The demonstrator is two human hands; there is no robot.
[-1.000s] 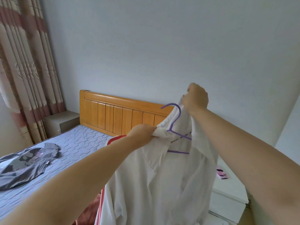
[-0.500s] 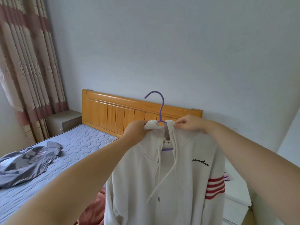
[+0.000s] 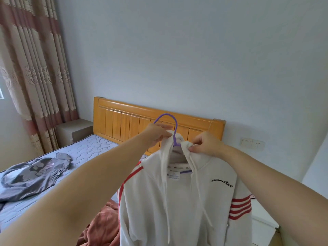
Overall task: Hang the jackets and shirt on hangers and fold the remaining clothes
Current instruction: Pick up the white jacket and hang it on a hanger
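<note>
A white hooded jacket (image 3: pixel 184 201) with red stripes on the sleeves hangs in front of me on a purple hanger (image 3: pixel 173 125). Its hook sticks up between my hands. My left hand (image 3: pixel 156 134) grips the left side of the hood's edge, close to the hook. My right hand (image 3: pixel 204 145) pinches the right side of the hood's edge. A grey printed garment (image 3: pixel 33 173) lies crumpled on the bed at the left. A rust-coloured garment (image 3: pixel 103 226) lies on the bed below the jacket, partly hidden by it.
The bed's mattress (image 3: pixel 85 153) runs to the left, with a wooden headboard (image 3: pixel 127 119) against the wall. A bedside cabinet (image 3: pixel 74 130) and curtains (image 3: pixel 35 68) stand at the left. A white cabinet (image 3: pixel 262 222) sits at the right under a wall socket (image 3: pixel 252 143).
The jacket went from bunched up to hanging straight on the hanger with its front facing me. My right hand came down from the raised hood to the hood's right edge.
</note>
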